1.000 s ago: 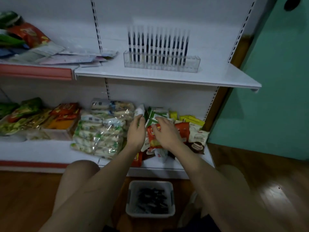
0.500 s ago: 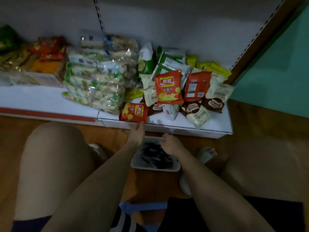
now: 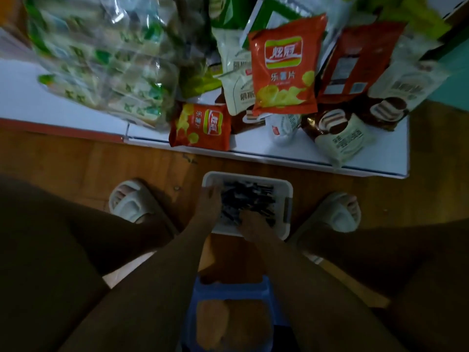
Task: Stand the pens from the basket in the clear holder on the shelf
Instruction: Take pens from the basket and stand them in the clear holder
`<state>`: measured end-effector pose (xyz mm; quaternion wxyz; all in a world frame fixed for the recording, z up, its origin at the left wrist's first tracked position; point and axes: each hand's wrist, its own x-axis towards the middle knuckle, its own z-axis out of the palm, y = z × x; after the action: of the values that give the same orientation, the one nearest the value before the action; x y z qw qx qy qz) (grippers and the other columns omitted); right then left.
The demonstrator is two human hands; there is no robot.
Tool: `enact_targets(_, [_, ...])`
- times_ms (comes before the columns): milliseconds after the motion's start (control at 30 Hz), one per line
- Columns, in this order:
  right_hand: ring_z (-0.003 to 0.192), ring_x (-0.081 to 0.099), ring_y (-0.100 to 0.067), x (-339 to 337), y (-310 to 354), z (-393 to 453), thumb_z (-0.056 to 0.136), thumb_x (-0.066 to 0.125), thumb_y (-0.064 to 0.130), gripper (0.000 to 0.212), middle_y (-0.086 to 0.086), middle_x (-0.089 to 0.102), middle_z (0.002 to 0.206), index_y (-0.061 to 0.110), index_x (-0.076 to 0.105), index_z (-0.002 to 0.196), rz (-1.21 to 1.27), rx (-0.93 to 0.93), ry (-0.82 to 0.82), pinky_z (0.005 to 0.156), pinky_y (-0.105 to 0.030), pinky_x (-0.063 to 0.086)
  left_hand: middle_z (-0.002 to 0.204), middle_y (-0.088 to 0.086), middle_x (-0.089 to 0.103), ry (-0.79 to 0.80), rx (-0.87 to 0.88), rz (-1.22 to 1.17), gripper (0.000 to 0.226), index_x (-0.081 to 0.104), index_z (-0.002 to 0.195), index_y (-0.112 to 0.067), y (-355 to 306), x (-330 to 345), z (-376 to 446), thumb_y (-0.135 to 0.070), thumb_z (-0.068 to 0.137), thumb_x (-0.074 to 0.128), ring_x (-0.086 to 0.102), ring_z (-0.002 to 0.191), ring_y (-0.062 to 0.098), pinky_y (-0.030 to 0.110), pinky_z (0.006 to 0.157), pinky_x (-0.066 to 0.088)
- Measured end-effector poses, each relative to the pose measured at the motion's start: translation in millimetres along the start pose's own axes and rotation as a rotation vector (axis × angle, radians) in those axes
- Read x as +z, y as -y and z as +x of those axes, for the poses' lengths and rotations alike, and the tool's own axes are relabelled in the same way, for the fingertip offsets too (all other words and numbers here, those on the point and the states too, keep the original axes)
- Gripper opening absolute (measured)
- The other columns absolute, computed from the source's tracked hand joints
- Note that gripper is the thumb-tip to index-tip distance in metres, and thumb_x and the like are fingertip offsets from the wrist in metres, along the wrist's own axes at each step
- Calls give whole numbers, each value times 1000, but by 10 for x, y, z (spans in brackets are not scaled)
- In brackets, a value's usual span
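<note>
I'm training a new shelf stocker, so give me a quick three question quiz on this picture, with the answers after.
1. True or false: the white basket of pens sits on the shelf.
2. Which hand is deeper among the pens? A left hand B right hand
3. Fill in: the small orange chip bag lies at the shelf's front ____.

Key: 1 false, it sits on the floor between the slippers. 2 B. 3 edge.

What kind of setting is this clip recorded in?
Probably a small shop or a mock-up of one: a low white display shelf is stocked with snack packets such as an orange crisp bag, above a wooden floor where a white basket of pens sits.
</note>
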<state>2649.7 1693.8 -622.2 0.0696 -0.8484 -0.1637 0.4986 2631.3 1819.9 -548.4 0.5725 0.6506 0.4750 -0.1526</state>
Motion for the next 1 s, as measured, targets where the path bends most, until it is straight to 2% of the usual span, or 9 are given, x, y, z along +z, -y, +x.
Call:
enact_targets(100, [98,59,-27,130,12,100,102,46,24,25,-14,61,109,7,56,118,55,-9,-59,87,-38,48,84,1,53,-26,53,-3,22,56,100,-6,73,-5,73,-19,104,38,50,74,6,13,59,41])
enact_targets(167, [107,59,-30,131,22,140,99,51,24,28,-15,61,117,6,55,121,84,12,-77,87,-39,48,91,6,58,-52,60,-16,25,59,98,-9,134,3,142,-23,103,38,54,82,15,21,67,42])
enact_targets(300, [111,56,-30,36,16,186,102,47,21,30,-16,58,123,5,53,127,25,10,3,87,-34,44,101,9,65,-210,97,-54,26,59,96,-23,175,27,268,-38,100,38,61,95,23,41,88,49])
enact_targets(467, [94,45,-21,-256,-54,34,96,51,10,33,-19,58,127,3,57,127,72,-36,99,84,-32,39,95,6,67,-324,147,-62,35,61,92,-20,51,-43,252,-44,93,35,62,89,24,49,88,49])
enact_targets(567, [95,46,-24,-413,-97,-145,101,44,15,24,-15,54,122,8,54,122,101,-59,201,80,-28,35,99,8,67,-320,187,15,35,62,96,-20,-53,-103,112,-40,95,34,62,92,28,50,88,49])
enact_targets(667, [99,56,-29,-544,-122,-332,102,43,21,26,-14,59,116,8,55,121,184,-33,106,77,-29,41,96,13,65,-338,251,-7,33,63,100,-8,-137,-129,-32,-29,102,38,61,89,28,50,86,49])
enact_targets(800, [72,53,-21,-785,-40,-689,105,36,37,33,-10,58,86,11,57,104,313,-92,14,66,-32,43,81,7,57,-304,335,17,33,57,90,-11,-267,-176,-258,-32,104,35,55,81,24,40,75,43])
enact_targets(900, [68,52,-20,-945,50,-920,104,41,36,30,-4,56,75,16,55,85,357,-130,-66,67,-32,43,88,0,53,-257,374,41,29,55,102,-16,-414,-211,-450,-32,104,32,50,83,19,32,73,34])
enact_targets(1000, [77,59,-22,-1149,139,-1178,102,44,25,12,-4,61,82,17,53,100,427,-188,-172,67,-32,48,94,-1,58,-197,479,-79,23,57,109,-18,-604,-254,-615,-29,103,37,55,89,18,31,76,39])
